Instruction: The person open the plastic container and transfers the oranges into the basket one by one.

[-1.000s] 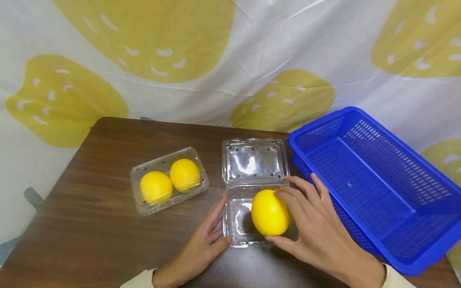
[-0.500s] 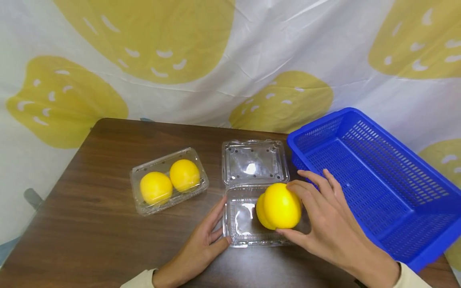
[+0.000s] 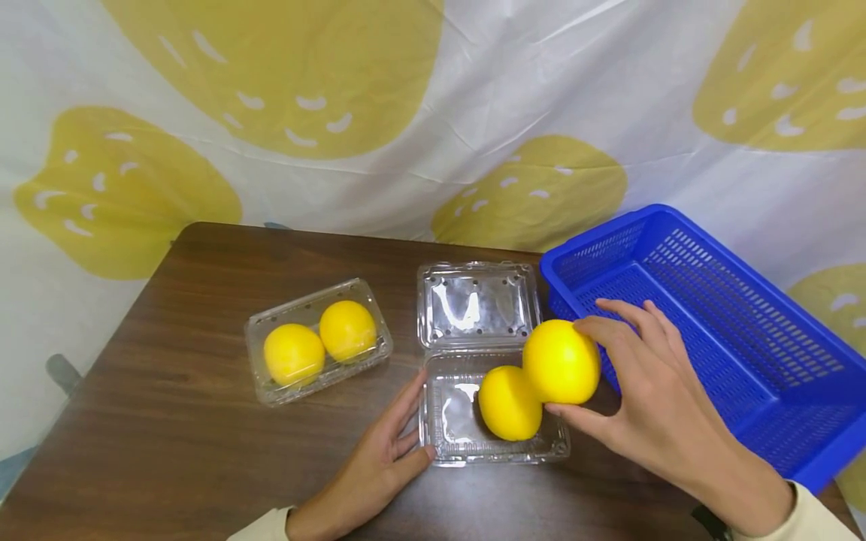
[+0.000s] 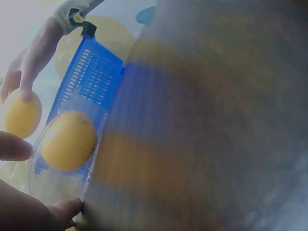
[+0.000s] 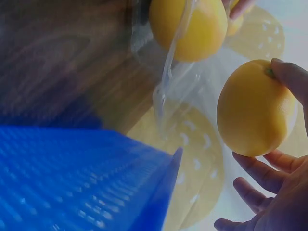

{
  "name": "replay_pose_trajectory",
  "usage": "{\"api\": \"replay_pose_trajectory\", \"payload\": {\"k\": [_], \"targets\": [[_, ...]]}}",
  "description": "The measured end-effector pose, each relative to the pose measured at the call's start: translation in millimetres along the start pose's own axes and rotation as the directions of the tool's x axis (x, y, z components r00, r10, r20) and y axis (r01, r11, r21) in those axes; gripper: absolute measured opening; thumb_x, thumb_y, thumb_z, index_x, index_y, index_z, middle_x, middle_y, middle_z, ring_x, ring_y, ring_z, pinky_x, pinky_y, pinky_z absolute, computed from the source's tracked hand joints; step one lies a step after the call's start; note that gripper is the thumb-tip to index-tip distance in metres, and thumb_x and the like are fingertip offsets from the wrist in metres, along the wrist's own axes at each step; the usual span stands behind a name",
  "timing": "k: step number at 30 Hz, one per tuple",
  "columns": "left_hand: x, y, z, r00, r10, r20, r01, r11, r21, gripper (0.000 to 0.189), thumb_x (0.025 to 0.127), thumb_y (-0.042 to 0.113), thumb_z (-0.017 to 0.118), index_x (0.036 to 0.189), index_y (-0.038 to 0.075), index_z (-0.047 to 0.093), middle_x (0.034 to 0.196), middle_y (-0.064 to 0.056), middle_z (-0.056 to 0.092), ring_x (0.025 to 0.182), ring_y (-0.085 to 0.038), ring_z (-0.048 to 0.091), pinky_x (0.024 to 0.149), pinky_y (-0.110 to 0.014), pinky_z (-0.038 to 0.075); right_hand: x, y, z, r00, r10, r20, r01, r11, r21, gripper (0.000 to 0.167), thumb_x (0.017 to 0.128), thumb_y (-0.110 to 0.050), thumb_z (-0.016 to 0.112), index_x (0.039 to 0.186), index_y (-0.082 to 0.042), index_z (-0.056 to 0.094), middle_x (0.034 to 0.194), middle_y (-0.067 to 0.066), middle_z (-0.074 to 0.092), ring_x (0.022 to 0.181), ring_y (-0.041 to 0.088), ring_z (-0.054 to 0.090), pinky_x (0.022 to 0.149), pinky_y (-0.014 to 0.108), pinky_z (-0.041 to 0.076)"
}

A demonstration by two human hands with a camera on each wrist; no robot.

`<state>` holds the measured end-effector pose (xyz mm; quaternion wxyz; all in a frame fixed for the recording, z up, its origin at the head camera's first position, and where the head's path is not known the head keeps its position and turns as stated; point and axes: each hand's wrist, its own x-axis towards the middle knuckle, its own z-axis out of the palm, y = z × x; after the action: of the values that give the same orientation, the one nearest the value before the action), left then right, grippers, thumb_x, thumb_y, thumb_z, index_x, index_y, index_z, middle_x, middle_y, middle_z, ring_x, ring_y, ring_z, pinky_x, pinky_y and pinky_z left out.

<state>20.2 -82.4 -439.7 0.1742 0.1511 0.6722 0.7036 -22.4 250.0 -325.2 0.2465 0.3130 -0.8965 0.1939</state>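
Observation:
In the head view my right hand (image 3: 649,391) holds an orange (image 3: 560,362), yellow in this light, between thumb and fingers, above the right side of an opened clear plastic clamshell box (image 3: 449,432). A small green stem mark shows on the held orange (image 5: 255,113) in the right wrist view. A second orange (image 3: 510,406) lies in the box, toward its right half, partly overlapped by the held one. My left hand (image 3: 382,458) holds the box at its left end, thumb at the front corner and fingers along the side wall. The lid (image 3: 473,304) lies folded back.
To the left, a closed clear clamshell box (image 3: 271,394) contains two oranges. A blue plastic basket (image 3: 676,323) with slotted walls stands at the right, behind my right hand. Behind the brown wooden table (image 3: 169,421) hangs a white patterned cloth (image 3: 379,188).
My right hand has moved to the right and up with its orange, uncovering the orange in the box. My left hand and both boxes have stayed put.

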Motion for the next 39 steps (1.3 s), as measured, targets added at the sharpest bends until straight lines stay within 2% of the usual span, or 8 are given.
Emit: {"api": "replay_pose_trajectory", "payload": {"k": [7,11,14,18,23,34,36,39], "targets": [[0.3,0.8,-0.5,1.000,-0.016,-0.002,0.016,1.000,0.006,0.092,0.101,0.001,0.067,0.177,0.008,0.016,0.185,-0.010,0.007,0.168,-0.038,0.017,0.128,-0.047,0.035,3.3,14.3,-5.0,0.999,0.030,-0.021,-0.031,1.000,-0.006,0.096,0.094,-0.085,0.060,0.131,0.003,0.066,0.123,0.018,0.073,0.133,0.047,0.057,0.129,0.073,0.029],[0.0,0.5,-0.3,1.000,-0.016,-0.001,0.016,1.000,0.003,0.092,0.101,0.001,0.068,0.177,0.008,0.016,0.185,-0.010,0.007,0.168,-0.037,0.017,0.129,-0.047,0.035,1.9,18.3,-6.7,0.995,0.101,0.005,-0.101,0.995,0.005,0.101,0.089,-0.089,0.061,0.132,0.002,0.067,0.127,0.021,0.070,0.133,0.046,0.056,0.115,0.074,0.039],[0.1,0.0,0.2,1.000,-0.012,0.001,0.012,1.000,-0.001,0.092,0.101,0.000,0.067,0.177,0.007,0.016,0.185,-0.011,0.007,0.168,-0.038,0.017,0.128,-0.047,0.035,1.6,18.3,-9.0,0.987,0.161,0.020,-0.162,0.987,0.021,0.103,0.086,-0.091,0.061,0.132,0.000,0.068,0.132,0.023,0.068,0.134,0.046,0.055,0.102,0.073,0.042],[0.6,-0.7,0.6,1.000,-0.005,0.004,0.005,1.000,-0.004,0.093,0.100,-0.001,0.067,0.177,0.007,0.015,0.185,-0.011,0.007,0.168,-0.039,0.017,0.128,-0.046,0.036,2.6,14.6,-15.0,0.980,0.196,0.027,-0.197,0.980,0.026,0.104,0.084,-0.093,0.061,0.132,-0.001,0.068,0.138,0.025,0.065,0.135,0.047,0.053,0.100,0.070,0.042],[1.1,-1.6,0.6,1.000,-0.003,-0.006,0.003,1.000,-0.005,0.093,0.099,-0.002,0.067,0.177,0.007,0.016,0.185,-0.010,0.008,0.167,-0.038,0.018,0.128,-0.046,0.036,6.2,11.3,-22.7,0.985,0.173,0.017,-0.173,0.985,-0.003,0.106,0.085,-0.093,0.060,0.132,0.002,0.066,0.138,0.028,0.065,0.134,0.049,0.053,0.099,0.068,0.040],[0.7,-1.5,-0.6,1.000,0.013,0.000,-0.013,1.000,-0.010,0.092,0.099,-0.002,0.067,0.176,0.004,0.016,0.185,-0.013,0.007,0.167,-0.039,0.018,0.128,-0.045,0.037,9.2,28.4,-31.4,0.971,0.237,0.028,-0.237,0.971,-0.007,0.110,0.080,-0.097,0.061,0.131,0.001,0.067,0.141,0.028,0.063,0.137,0.050,0.051,0.101,0.077,0.040],[0.4,-1.3,-0.8,1.000,0.008,-0.003,-0.008,1.000,-0.011,0.092,0.100,-0.002,0.067,0.177,0.006,0.016,0.185,-0.012,0.007,0.167,-0.039,0.018,0.128,-0.045,0.037,10.3,32.7,-32.3,0.967,0.252,0.041,-0.251,0.968,-0.008,0.106,0.076,-0.089,0.078,0.132,0.001,0.068,0.143,0.028,0.062,0.137,0.050,0.051,0.100,0.077,0.040],[0.3,-1.3,-0.5,1.000,0.006,-0.004,-0.006,1.000,-0.011,0.093,0.100,-0.002,0.067,0.177,0.006,0.016,0.185,-0.010,0.008,0.167,-0.038,0.018,0.128,-0.044,0.037,12.9,38.2,-33.5,0.960,0.274,0.056,-0.274,0.962,-0.013,0.098,0.066,-0.060,0.103,0.134,0.000,0.068,0.145,0.029,0.060,0.136,0.052,0.050,0.099,0.076,0.040]]}}
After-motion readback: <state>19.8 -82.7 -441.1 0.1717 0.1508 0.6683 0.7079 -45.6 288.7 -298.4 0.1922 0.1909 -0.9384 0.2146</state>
